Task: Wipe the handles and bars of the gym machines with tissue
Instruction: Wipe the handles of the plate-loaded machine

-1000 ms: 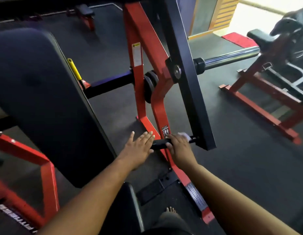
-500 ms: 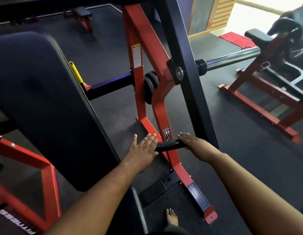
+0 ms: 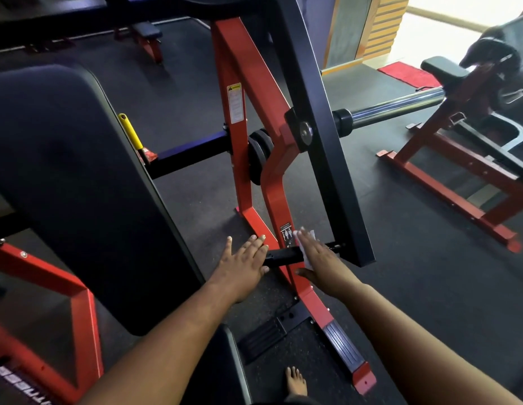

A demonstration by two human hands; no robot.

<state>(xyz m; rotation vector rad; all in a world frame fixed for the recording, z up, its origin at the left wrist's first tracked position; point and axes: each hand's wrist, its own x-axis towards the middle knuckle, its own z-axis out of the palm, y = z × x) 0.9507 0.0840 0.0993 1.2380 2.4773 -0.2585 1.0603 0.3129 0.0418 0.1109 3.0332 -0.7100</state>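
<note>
A person reaches both arms down toward a short black handle on a red gym machine. The right hand, fingers straight, presses a white tissue flat onto the handle. The left hand, also flat and holding nothing, touches the handle's free end. The handle runs sideways between the two hands, so the wiping stroke likely travels leftward from the right hand.

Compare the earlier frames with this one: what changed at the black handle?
The right hand let go its curled grip on the handle, flattened, and now presses the tissue over it with straight fingers. The left hand stayed open at the handle's free end; the red frame did not move.
</note>
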